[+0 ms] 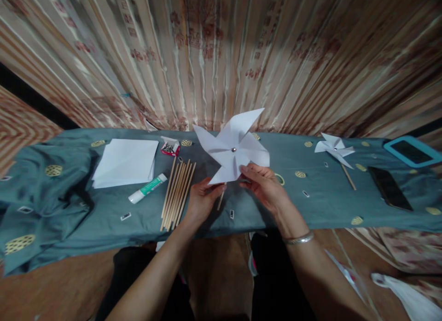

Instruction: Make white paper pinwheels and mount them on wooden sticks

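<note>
A white paper pinwheel (232, 145) with a metal pin at its centre is held upright above the blue-grey cloth (86, 206). My left hand (201, 202) grips its thin wooden stick just under the lower blade. My right hand (265, 186) touches the lower right blade with its fingertips. A bundle of wooden sticks (177, 192) lies on the cloth just left of my left hand.
A stack of white paper sheets (125, 162), a glue stick (147, 188) and a small red box of pins (170, 147) lie at the left. A second pinwheel (335, 149), a dark phone (389, 188) and a blue-framed tablet (412, 151) lie at the right. A curtain hangs behind.
</note>
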`<state>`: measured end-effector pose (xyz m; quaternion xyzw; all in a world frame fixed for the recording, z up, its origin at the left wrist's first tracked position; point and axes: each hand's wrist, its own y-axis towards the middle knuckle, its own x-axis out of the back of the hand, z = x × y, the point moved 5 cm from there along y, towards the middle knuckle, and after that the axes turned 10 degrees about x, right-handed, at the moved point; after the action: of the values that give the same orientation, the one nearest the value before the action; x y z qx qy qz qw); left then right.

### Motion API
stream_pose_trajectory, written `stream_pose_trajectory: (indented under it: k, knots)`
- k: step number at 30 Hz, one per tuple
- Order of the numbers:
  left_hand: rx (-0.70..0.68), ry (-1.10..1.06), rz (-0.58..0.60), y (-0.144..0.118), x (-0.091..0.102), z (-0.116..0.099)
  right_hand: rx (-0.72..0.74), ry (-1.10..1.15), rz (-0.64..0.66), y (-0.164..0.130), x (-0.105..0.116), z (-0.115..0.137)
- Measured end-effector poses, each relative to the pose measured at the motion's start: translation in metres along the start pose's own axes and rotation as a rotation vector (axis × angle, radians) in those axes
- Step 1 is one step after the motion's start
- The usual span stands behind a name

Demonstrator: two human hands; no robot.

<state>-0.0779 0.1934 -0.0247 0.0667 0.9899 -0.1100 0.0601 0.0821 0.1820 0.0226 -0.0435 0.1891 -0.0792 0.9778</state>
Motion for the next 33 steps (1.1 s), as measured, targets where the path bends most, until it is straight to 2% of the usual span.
stream_pose_trajectory:
  k: [3,7,10,12,14,17,19,21,28,33]
  knots:
    - [0.018,0.023,-0.04,-0.001,0.001,-0.002,-0.038,0.03,0.008,-0.001,-0.005,-0.01]
    - [0.039,-0.017,-0.03,-0.002,0.001,-0.006,-0.075,-0.001,0.057,-0.002,-0.006,-0.016]
    - [0.046,-0.031,-0.052,-0.002,0.005,-0.01,-0.05,-0.168,0.178,0.0,0.003,-0.006]
    - [0.061,-0.041,-0.063,-0.003,0.008,-0.011,0.013,-0.322,0.216,0.003,0.017,0.007]
    - [0.079,-0.05,-0.057,-0.003,0.009,-0.011,0.096,-0.458,0.157,0.008,0.035,0.022]
    - [0.102,-0.046,-0.034,-0.004,0.008,-0.01,0.29,-0.549,-0.06,0.012,0.057,0.044]
    - [0.117,-0.046,-0.008,-0.005,0.005,-0.008,0.414,-0.549,-0.164,0.012,0.061,0.052]
    - [0.128,-0.047,0.017,-0.005,0.002,-0.006,0.48,-0.51,-0.18,0.011,0.057,0.053]
    - [0.123,0.009,0.037,-0.005,-0.004,-0.004,0.341,-0.294,-0.088,0.012,0.042,0.03]
    - [0.075,0.016,0.026,-0.004,-0.002,-0.005,0.249,-0.252,-0.03,0.009,0.031,0.023]
